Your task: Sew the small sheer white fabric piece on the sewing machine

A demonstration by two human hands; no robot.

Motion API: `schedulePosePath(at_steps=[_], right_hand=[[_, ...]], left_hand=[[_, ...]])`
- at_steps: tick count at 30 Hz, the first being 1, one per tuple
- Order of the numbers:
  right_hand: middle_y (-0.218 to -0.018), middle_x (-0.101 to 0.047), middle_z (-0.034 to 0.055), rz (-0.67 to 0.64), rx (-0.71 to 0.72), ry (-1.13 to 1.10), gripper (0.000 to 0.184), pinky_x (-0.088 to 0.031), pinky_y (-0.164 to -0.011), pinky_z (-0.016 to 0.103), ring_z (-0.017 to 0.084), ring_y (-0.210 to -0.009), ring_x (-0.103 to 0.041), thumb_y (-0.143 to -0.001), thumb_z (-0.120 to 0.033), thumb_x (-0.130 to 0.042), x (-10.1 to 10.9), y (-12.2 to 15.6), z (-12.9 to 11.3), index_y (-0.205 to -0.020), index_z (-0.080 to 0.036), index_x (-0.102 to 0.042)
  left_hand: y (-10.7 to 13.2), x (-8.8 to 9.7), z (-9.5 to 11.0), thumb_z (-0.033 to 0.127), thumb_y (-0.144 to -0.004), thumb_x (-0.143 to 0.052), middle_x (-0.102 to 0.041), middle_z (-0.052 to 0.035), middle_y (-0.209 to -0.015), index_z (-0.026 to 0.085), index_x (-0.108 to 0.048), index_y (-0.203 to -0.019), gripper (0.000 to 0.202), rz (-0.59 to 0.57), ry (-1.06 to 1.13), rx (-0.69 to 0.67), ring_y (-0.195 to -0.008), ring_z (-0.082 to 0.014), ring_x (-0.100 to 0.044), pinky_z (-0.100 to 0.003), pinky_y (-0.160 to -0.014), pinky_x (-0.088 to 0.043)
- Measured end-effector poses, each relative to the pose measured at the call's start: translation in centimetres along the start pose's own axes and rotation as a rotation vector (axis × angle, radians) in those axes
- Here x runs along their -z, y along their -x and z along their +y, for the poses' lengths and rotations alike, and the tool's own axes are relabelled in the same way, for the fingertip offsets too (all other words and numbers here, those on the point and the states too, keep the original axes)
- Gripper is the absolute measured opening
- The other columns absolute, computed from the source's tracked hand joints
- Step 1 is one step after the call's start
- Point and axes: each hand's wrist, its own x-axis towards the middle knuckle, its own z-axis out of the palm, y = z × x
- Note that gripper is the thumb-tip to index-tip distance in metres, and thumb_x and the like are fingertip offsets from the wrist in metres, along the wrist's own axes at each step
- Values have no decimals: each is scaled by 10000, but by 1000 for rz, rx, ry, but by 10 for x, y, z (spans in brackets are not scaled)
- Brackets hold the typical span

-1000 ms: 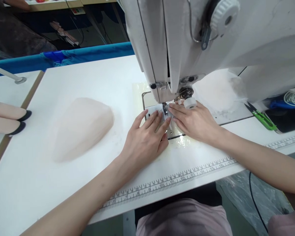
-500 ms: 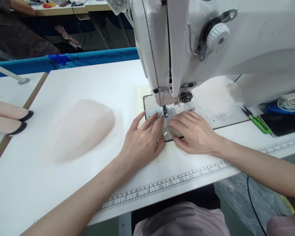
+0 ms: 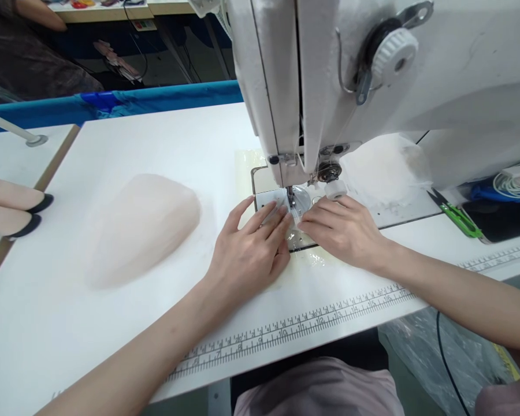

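My left hand (image 3: 249,248) lies with its fingers stretched out on the metal plate (image 3: 301,240) of a sewing machine (image 3: 271,86), left of the presser foot (image 3: 290,197). On the right side of the foot, my right hand (image 3: 344,231) is closed, fingertips together and thumb tucked out of sight. A thin translucent strip (image 3: 295,218) shows between the two hands, in front of the foot. Whatever sits within the right fingertips is too small and covered to make out. Pale sheer fabric (image 3: 156,222) rests on the white table to the left.
Green thread snips (image 3: 459,219) lie at the right beside a dark tray (image 3: 498,222). More pale fabric (image 3: 385,173) is under the machine arm. A printed ruler (image 3: 281,335) follows the front edge. Two beige pieces with black ends (image 3: 26,222) lie far left. Another person's arm (image 3: 41,13) is behind.
My right hand has shifted slightly forward, and its thumb has gone from view beneath the fingers. My left fingers have drawn a little closer together. The view has tilted slightly.
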Motion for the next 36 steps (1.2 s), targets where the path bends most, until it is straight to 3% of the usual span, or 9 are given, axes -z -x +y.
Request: schedulePosePath(at_steps=[21,36], right_hand=[[-838,-729,-9,40,-24,-12,201,-392,-686,307,155,-800,-615,-891,-63,-546,-5,-1,1,-836,-175,-704],[-869,-739,-23,29,-79,31,193,-397,-815,331,148,-811,-619,-907,-93,-544,-9,-4,2,-848,-185,-703]], left_hand=[[-2,-3,-2,166,-865,-500,-679,-114,-1203,123,-649,-1189,359,2,34,35,-1155,-282,-619,-539,-1085,-375],[-3,-5,-6,199,-881,-486,-668,-112,-1225,125,-651,-1194,361,6,31,65,-1167,-294,-604,-529,-1053,-382]])
